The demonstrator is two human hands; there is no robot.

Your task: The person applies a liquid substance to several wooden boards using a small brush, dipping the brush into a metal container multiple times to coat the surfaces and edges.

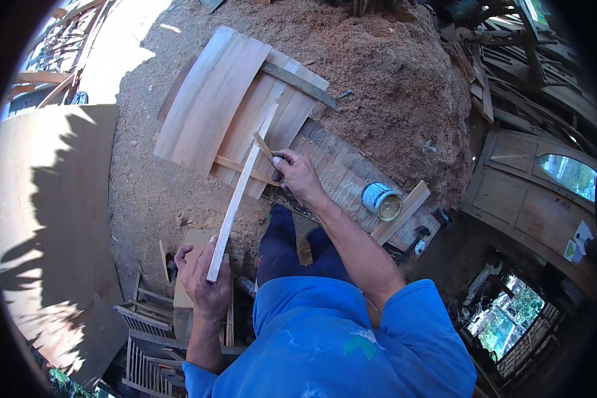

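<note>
My left hand [204,286] is closed around the near end of a long, thin wooden strip [236,198], which slants away from me. Its far end reaches over some pale boards [212,96]. Pinched in the fingers of my right hand [300,176] is a short flat wooden stick [263,145], its tip at the edge of the strip; whether they touch I cannot tell. To the right of my right forearm, an open blue-and-white can [380,201] with yellowish-brown stuff inside stands on a worn wooden bench [338,156].
A loose wood piece [404,209] and a hammer [416,240] lie beside the can. Sawdust is heaped [404,86] behind the bench. A large plywood sheet [66,245] is at the left, slatted frames [146,318] lower left, and a wooden door [530,189] at the right.
</note>
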